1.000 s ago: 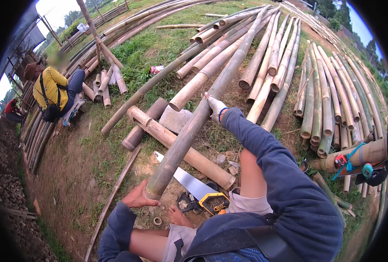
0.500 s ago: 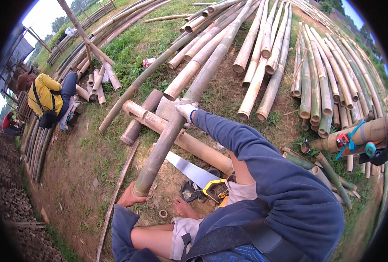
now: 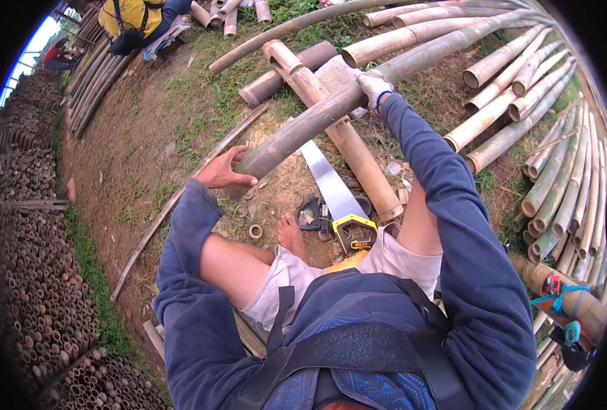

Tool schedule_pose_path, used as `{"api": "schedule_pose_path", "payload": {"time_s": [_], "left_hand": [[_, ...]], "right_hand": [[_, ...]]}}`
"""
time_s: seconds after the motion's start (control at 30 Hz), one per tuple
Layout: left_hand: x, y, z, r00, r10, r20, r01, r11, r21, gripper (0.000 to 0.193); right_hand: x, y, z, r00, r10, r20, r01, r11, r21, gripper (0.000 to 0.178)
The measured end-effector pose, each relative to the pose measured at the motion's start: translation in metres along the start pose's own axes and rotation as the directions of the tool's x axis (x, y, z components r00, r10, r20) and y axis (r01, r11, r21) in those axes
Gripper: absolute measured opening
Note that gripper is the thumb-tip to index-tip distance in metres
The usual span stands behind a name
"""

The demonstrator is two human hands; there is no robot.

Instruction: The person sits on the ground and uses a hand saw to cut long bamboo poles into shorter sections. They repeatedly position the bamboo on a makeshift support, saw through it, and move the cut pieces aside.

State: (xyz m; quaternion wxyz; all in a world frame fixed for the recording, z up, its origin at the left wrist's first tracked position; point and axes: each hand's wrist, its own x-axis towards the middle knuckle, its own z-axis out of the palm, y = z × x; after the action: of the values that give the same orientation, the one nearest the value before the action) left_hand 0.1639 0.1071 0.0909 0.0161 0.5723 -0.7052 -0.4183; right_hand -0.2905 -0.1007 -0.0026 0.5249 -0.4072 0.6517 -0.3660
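A long greenish-brown bamboo pole (image 3: pixel 303 130) lies across a paler bamboo log (image 3: pixel 361 160), its near end toward me. My right hand (image 3: pixel 375 89), in a white glove, is closed on the pole just beyond the log. Bare, my left hand (image 3: pixel 227 169) cups the near end, thumb against the rim and fingers at the far side. Below the pole a hand saw (image 3: pixel 331 183) with a yellow and black handle rests between my legs, handle toward me. A small cut bamboo ring (image 3: pixel 255 231) lies on the ground near my foot.
A darker log (image 3: pixel 290 72) lies under the far end of the paler one. Long bamboo poles (image 3: pixel 505 89) are piled at the far right. A thin bamboo strip (image 3: pixel 187 195) lies at left, beyond it stacked cut pieces (image 3: pixel 40 294). Another person (image 3: pixel 129 24) sits at the far left.
The view has tipped down and turned left. My left hand has shifted from beneath the pole's end to its side, thumb now at the rim. My right hand keeps its grip.
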Motion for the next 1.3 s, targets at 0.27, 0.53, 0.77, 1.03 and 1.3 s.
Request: {"api": "schedule_pose_path", "payload": {"time_s": [0.27, 0.53, 0.77, 1.03, 1.3], "left_hand": [[-0.039, -0.048, -0.02, 0.903, -0.383, -0.196, 0.311, 0.895, -0.319, 0.075], [-0.046, -0.056, 0.009, 0.656, -0.687, -0.312, 0.186, 0.548, -0.816, 0.068], [0.022, -0.079, 0.149, 0.505, -0.844, -0.182, -0.586, -0.18, -0.79, 0.084], [0.038, -0.087, 0.232, 0.5, -0.849, -0.172, -0.673, -0.255, -0.694, 0.089], [0.041, -0.105, 0.25, 0.524, -0.843, -0.121, -0.613, -0.275, -0.74, 0.086]], "right_hand": [[-0.03, -0.018, -0.007, 0.963, 0.244, 0.11, -0.268, 0.887, 0.376, 0.029], [-0.039, -0.015, -0.015, 0.973, 0.186, 0.135, -0.217, 0.939, 0.266, 0.038], [-0.04, 0.003, -0.047, 0.944, 0.275, 0.18, -0.318, 0.903, 0.288, 0.067], [-0.038, 0.025, -0.066, 0.757, 0.588, 0.284, -0.627, 0.777, 0.062, 0.093], [-0.029, 0.048, -0.081, 0.759, 0.596, 0.26, -0.563, 0.803, -0.198, 0.083]]}}
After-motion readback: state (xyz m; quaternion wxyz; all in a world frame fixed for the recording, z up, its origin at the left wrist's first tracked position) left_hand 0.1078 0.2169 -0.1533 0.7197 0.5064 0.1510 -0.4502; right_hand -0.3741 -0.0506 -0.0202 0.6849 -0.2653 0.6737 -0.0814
